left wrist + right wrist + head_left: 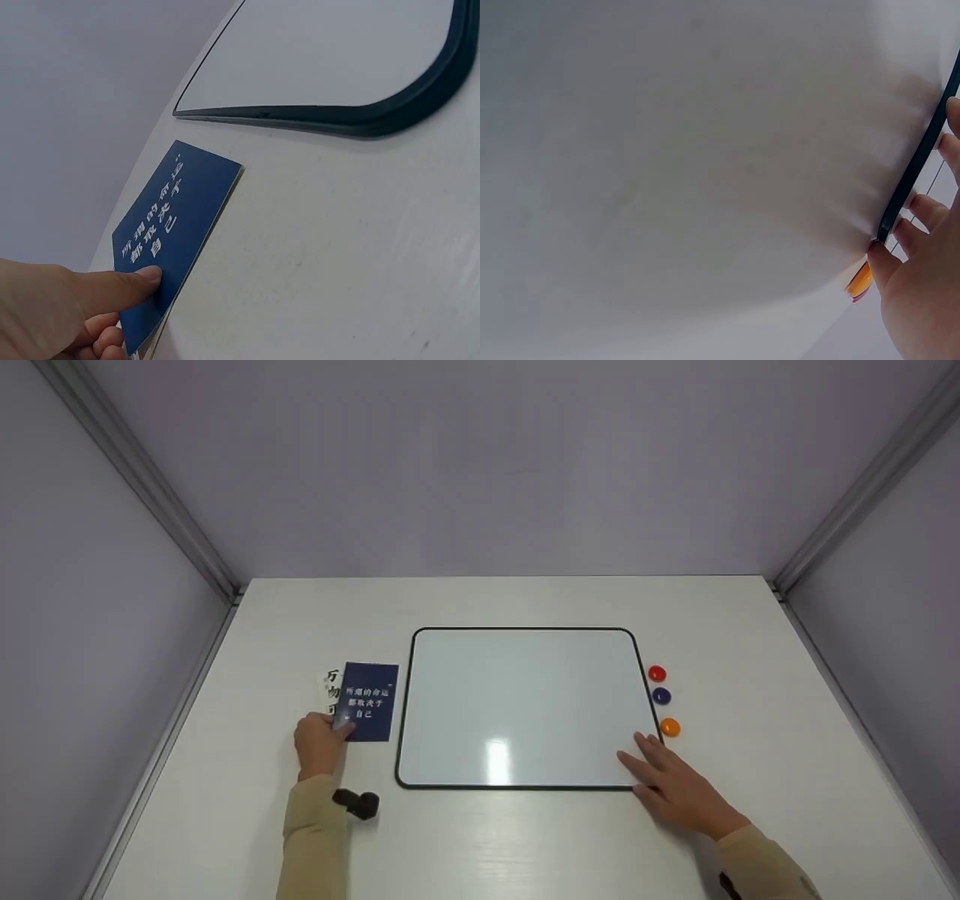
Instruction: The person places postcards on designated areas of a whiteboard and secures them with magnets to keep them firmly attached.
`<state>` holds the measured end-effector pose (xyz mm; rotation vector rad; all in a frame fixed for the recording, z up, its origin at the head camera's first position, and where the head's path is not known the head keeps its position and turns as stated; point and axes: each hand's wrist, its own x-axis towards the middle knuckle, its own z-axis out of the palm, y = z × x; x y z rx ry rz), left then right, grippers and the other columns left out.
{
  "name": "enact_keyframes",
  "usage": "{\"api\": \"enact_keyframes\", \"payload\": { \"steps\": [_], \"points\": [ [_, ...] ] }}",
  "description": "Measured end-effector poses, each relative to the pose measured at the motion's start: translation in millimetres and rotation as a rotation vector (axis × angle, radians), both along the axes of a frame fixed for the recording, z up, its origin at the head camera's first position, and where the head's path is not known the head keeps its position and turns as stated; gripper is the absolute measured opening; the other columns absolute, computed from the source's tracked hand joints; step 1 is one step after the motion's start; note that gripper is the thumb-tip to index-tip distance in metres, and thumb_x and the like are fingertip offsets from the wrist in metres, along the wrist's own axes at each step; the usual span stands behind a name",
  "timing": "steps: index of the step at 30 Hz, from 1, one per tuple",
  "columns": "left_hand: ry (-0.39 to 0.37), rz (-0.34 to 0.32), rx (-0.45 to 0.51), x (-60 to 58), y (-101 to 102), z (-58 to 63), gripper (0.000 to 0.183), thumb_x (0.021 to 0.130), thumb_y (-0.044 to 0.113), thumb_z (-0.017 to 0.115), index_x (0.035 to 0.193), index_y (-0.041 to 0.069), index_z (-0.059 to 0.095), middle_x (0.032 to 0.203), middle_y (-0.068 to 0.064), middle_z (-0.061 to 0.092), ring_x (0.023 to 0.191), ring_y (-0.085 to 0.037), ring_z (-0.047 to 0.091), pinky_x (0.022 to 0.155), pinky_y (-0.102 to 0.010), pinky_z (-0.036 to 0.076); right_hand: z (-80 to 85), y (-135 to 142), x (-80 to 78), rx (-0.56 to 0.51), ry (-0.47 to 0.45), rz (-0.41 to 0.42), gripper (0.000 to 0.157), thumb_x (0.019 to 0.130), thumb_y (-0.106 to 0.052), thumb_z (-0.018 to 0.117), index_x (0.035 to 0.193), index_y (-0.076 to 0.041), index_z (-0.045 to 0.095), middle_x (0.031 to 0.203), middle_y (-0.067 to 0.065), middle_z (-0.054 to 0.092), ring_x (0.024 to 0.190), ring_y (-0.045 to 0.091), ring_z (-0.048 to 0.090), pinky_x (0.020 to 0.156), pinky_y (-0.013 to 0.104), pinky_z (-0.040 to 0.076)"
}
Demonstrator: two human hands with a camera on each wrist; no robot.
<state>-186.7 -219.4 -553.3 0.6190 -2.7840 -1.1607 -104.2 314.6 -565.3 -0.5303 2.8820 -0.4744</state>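
Observation:
My left hand pinches a dark blue card with white Chinese characters, thumb on its face and fingers behind, as the left wrist view shows. A pale card with black characters shows partly from under the blue card's left side. To their right lies a whiteboard with a black rim. My right hand rests at the board's near right corner, its fingers spread over the rim. In the right wrist view, the fingertips touch the black rim.
Along the board's right edge sit three round magnets: red, blue and orange. All lie on a white table with pale walls at the back and both sides. A black device is by the left sleeve.

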Motion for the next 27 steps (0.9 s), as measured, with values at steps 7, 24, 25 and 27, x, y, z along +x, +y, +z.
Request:
{"api": "enact_keyframes", "payload": {
  "steps": [7,24,25,27],
  "points": [
    [-0.049,0.034,0.06,0.5,1.7,4.0,0.04,0.085,0.011,0.07,0.111,-0.014,0.055,0.114,-0.034,0.06,0.107,-0.044,0.059,0.092,-0.05,0.048,-1.7,0.0,1.5,0.008,0.017,-0.004,0.053,0.097,-0.033,0.054,0.148,-0.03,0.038,0.161,0.011,0.028,0.147,0.04,0.025,0.116,0.058,0.033],
    [0.0,0.082,0.209,0.1,-0.6,-1.0,0.04,0.086,0.007,0.069,0.117,-0.013,0.055,0.116,-0.034,0.063,0.109,-0.044,0.061,0.097,-0.048,0.048,-1.2,-0.8,5.5,0.023,0.046,0.006,0.052,0.098,-0.033,0.053,0.147,-0.028,0.039,0.16,0.012,0.03,0.146,0.039,0.028,0.115,0.057,0.034],
    [0.0,0.083,0.213,0.1,-0.6,-1.6,0.04,0.086,0.007,0.068,0.118,-0.013,0.054,0.117,-0.034,0.063,0.11,-0.044,0.06,0.099,-0.048,0.047,-0.7,-0.6,5.0,0.02,0.039,0.003,0.052,0.098,-0.033,0.053,0.147,-0.028,0.039,0.16,0.011,0.029,0.147,0.039,0.027,0.115,0.057,0.034],
    [-0.004,0.088,0.222,-0.2,-0.7,-2.9,0.041,0.087,0.007,0.067,0.12,-0.013,0.054,0.117,-0.034,0.063,0.111,-0.044,0.06,0.1,-0.049,0.046,0.0,-0.4,4.1,0.019,0.027,-0.005,0.052,0.098,-0.033,0.053,0.148,-0.029,0.039,0.16,0.011,0.028,0.147,0.038,0.027,0.116,0.056,0.033]
  ]
}}
